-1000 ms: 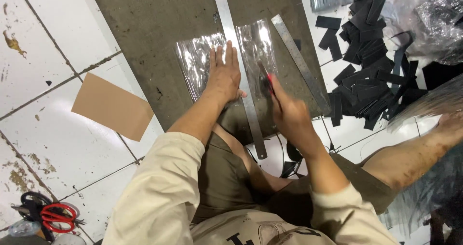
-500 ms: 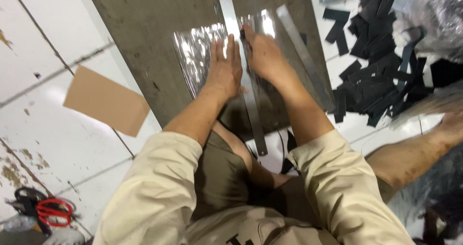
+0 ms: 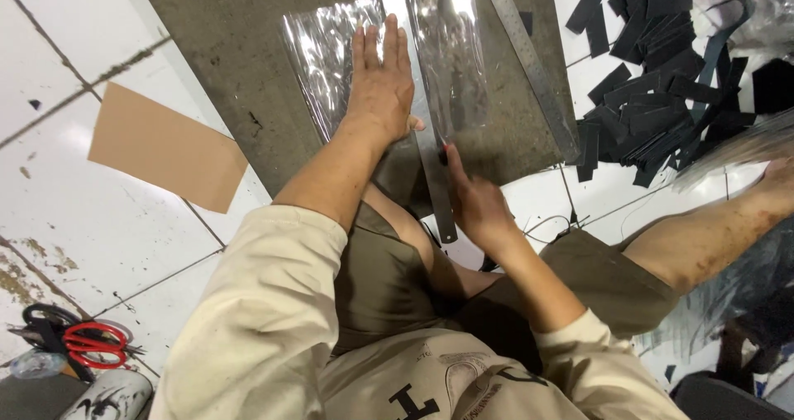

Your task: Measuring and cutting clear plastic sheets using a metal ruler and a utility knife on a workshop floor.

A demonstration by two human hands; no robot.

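My left hand (image 3: 381, 81) lies flat, fingers together, pressing a clear plastic sheet (image 3: 322, 52) and a long metal ruler (image 3: 422, 130) against a grey board (image 3: 231, 81) on the floor. My right hand (image 3: 475, 201) grips a small red-tipped cutting knife (image 3: 445, 148) at the ruler's right edge, near the sheet's lower end. The sheet shows on both sides of the ruler.
A second metal ruler (image 3: 529, 60) lies at an angle on the board's right. Several black strips (image 3: 653, 72) are heaped on the white tiles at right. A brown card (image 3: 165, 147) lies left. Red-handled scissors (image 3: 87, 343) sit bottom left. My bare leg (image 3: 711, 230) stretches right.
My right hand has drawn back down along the ruler from the sheet's top to its lower end. My left hand stays flat on the sheet.
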